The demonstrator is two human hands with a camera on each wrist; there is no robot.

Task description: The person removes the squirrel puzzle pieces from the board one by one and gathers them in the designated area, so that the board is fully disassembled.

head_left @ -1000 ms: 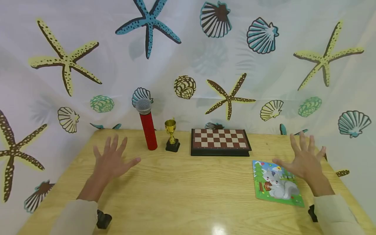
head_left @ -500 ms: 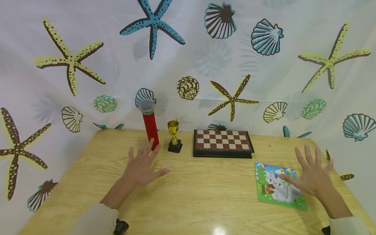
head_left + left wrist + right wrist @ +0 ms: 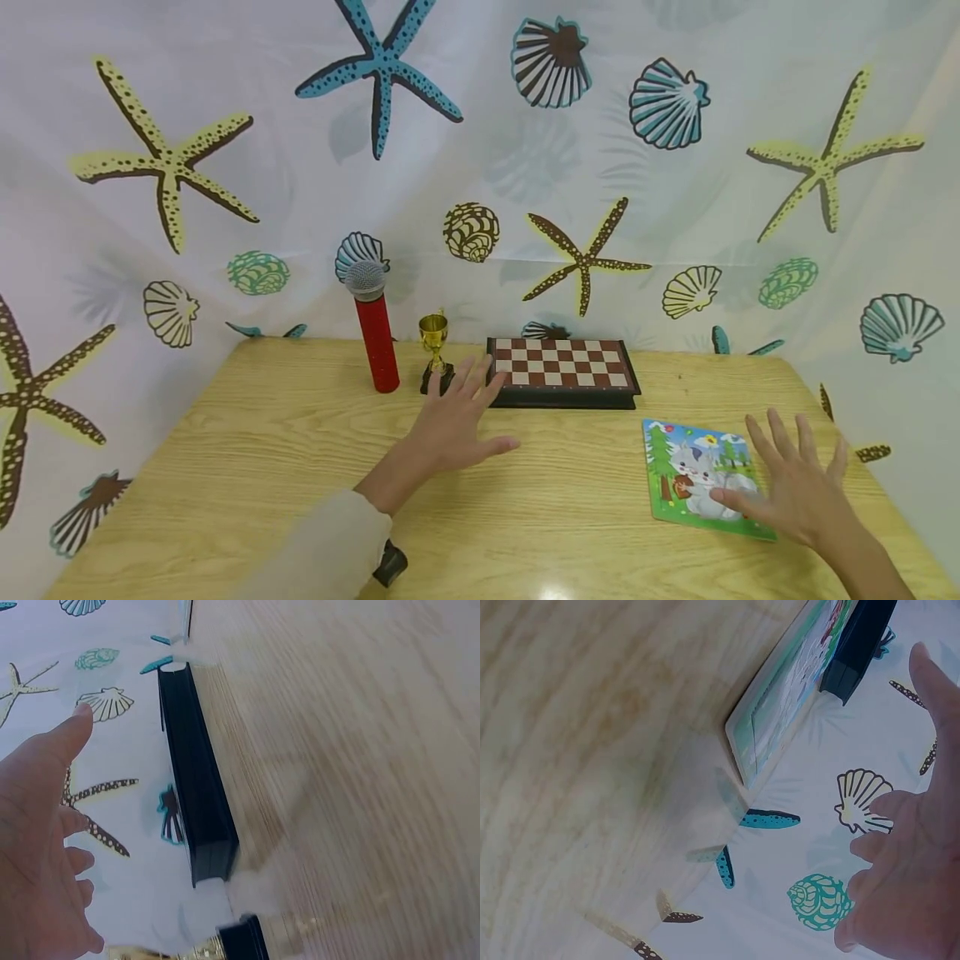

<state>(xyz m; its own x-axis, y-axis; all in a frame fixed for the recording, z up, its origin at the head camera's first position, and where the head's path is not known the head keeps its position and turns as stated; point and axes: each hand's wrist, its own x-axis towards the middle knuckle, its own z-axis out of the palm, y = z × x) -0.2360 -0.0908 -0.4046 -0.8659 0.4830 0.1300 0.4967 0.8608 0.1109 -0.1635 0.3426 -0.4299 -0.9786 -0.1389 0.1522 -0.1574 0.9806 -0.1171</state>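
My left hand hovers flat over the wooden table, fingers spread, holding nothing; its fingertips reach toward the small gold trophy and the left end of the chessboard box. The left wrist view shows the open palm beside the dark edge of the chessboard box. My right hand is spread open over the right edge of the cartoon animal puzzle, thumb above the picture. In the right wrist view the puzzle lies flat, the fingers off it.
A red microphone stands upright left of the trophy near the back edge. A seashell and starfish curtain closes in the table at the back and both sides. A black wrist strap shows under my left sleeve.
My left hand has slid right, from in front of the microphone to in front of the trophy and chessboard. My right hand has drifted lower and nearer over the puzzle.
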